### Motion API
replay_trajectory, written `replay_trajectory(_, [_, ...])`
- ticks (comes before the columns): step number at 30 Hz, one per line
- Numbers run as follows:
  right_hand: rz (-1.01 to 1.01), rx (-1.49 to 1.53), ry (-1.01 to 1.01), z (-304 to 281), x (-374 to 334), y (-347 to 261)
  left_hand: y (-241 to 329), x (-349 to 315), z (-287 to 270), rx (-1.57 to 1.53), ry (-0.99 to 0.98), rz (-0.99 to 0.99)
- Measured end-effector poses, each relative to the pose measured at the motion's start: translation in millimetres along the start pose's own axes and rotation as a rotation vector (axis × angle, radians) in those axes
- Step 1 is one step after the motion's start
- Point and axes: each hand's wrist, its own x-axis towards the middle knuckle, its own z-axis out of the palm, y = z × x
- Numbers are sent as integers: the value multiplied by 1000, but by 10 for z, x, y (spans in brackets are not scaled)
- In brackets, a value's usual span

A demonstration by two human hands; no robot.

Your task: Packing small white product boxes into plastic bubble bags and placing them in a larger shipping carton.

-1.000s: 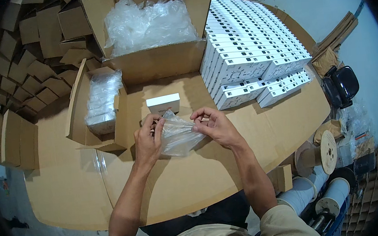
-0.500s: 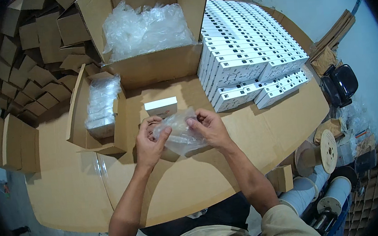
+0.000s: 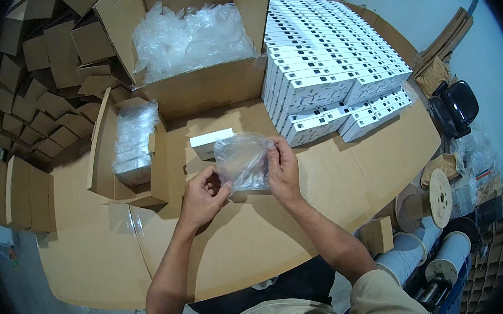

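A clear plastic bag is spread between my two hands above the table. My left hand is closed, thumb and fingers pinching its lower left edge. At its upper right edge, the thumb and fingers of my right hand grip the film. Just behind the bag stands a small white box, partly covered by the film. To the left, an open cardboard box holds a row of small boxes wrapped in clear plastic.
A large carton of loose plastic bags stands at the back. White boxes are stacked in rows at the right. Folded cardboard boxes pile up at the far left. Spools sit beyond the cardboard-covered table's right edge.
The bag, crumpled before, is now opened out flatter and raised at its upper side. My right hand has turned more upright; my left hand has moved slightly right and down.
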Motion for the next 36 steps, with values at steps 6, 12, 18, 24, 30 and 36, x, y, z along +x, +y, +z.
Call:
replay_trajectory(6, [-177,-340,37,-72,22,-98,83,-35,72,-64,79,42])
replay_trajectory(12, [-171,-315,69,-116,34,-75,133,-58,17,-20,-20,-7])
replay_trajectory(18, [-100,-226,-118,-34,-57,-119,52,-27,198,-101,156,181])
replay_trajectory(24, [189,268,-459,-22,-70,-329,94,-20,169,-146,500,120])
replay_trajectory(30, [499,15,-890,-275,70,-313,106,-31,111,-23,670,224])
replay_trajectory(36, [407,204,-776,-340,90,-259,113,-6,116,-61,708,263])
